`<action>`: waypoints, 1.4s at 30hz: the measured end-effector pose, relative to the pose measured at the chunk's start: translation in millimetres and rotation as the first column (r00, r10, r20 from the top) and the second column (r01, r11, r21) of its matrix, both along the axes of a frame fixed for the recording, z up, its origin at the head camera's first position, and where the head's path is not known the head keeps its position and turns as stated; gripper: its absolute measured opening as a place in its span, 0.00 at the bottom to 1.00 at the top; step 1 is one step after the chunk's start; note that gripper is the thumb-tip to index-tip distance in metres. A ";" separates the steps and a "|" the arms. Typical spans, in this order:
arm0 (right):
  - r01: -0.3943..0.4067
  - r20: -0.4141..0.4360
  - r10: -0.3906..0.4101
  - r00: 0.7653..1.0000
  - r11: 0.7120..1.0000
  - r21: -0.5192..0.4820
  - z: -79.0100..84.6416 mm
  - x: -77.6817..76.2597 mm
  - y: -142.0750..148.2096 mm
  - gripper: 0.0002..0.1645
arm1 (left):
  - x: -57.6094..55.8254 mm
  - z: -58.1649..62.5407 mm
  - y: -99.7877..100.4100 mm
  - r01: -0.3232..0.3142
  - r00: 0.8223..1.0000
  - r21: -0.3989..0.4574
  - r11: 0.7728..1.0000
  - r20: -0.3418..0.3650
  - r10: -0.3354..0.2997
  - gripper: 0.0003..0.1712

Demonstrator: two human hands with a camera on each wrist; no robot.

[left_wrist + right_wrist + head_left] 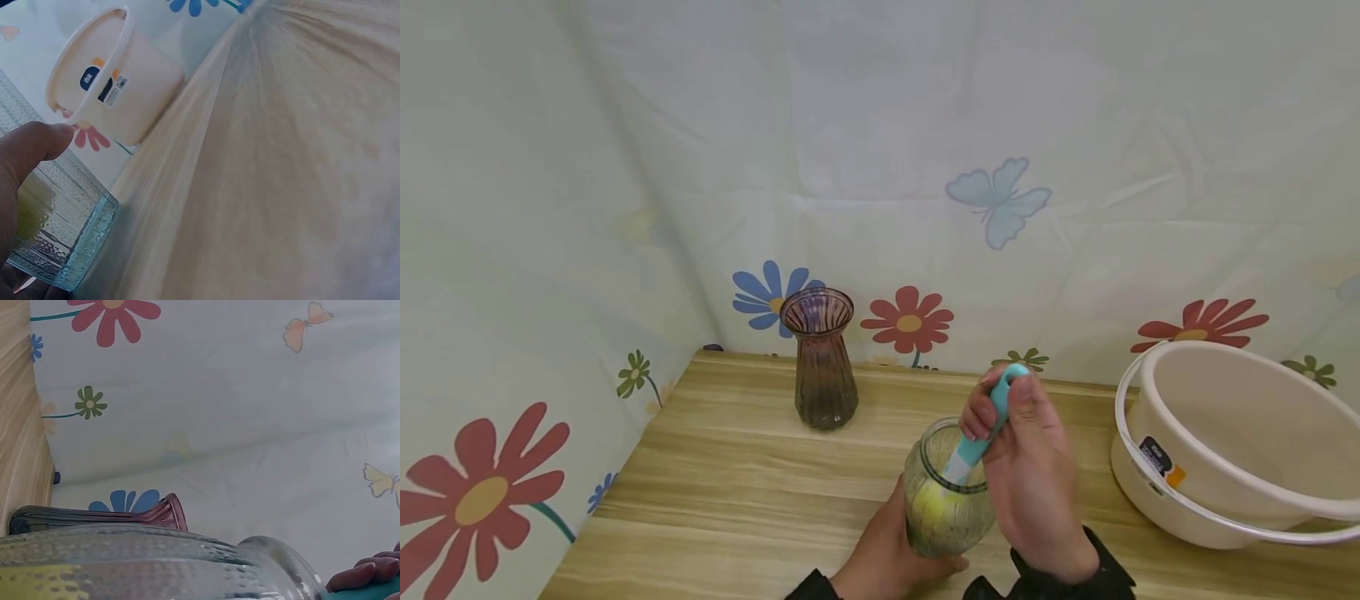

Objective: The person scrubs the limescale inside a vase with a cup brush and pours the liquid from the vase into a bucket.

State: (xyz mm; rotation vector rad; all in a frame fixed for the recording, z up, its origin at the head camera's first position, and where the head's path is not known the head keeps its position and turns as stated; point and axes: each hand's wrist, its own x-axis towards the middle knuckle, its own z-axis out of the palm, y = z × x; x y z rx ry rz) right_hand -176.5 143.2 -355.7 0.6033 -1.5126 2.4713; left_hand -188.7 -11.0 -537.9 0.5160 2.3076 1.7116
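A clear ribbed glass jar [951,533] tilts in my left hand [883,554], gripped around its lower side. My right hand [1033,471] holds the turquoise handle of a sponge cup brush [1000,404], fingers curled round it above the rim. The brush's yellow sponge head sits inside the jar, seen through the glass. In the left wrist view, my thumb lies along the wet, beaded wall of the jar [81,231], its base raised close over the table. The right wrist view shows the jar [169,550] lengthwise, with my right fingertips at the handle near its mouth.
A purple ribbed glass vase [825,367] stands upright at the back of the wooden table [722,483]. Two nested cream buckets [1172,508] with a hanging handle stand at the right. Behind is a white curtain [865,125] printed with flowers and butterflies.
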 end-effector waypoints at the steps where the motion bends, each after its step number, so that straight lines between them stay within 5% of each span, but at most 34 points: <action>1: -0.001 0.004 0.001 1.000 1.000 0.010 -0.2 0.0 -0.7 0.17 | 0.2 0.8 0.0 -0.001 1.000 -0.002 1.000 0.008 0.001 0.59; 17: -0.064 -0.015 0.068 0.998 0.980 0.186 -2.5 -0.5 -1.8 0.22 | 0.9 4.9 -0.4 -0.012 0.996 -0.001 1.000 0.091 0.012 0.58; 25: -0.071 -0.016 0.079 0.997 0.957 0.280 -2.5 0.3 -1.6 0.21 | -1.8 -1.0 -0.5 0.005 0.998 0.018 1.000 0.060 -0.006 0.57; 42: 0.009 0.034 -0.034 0.999 0.834 0.551 4.4 7.3 -4.6 0.22 | -3.8 -2.1 -2.6 0.035 0.994 0.064 0.997 0.099 -0.041 0.59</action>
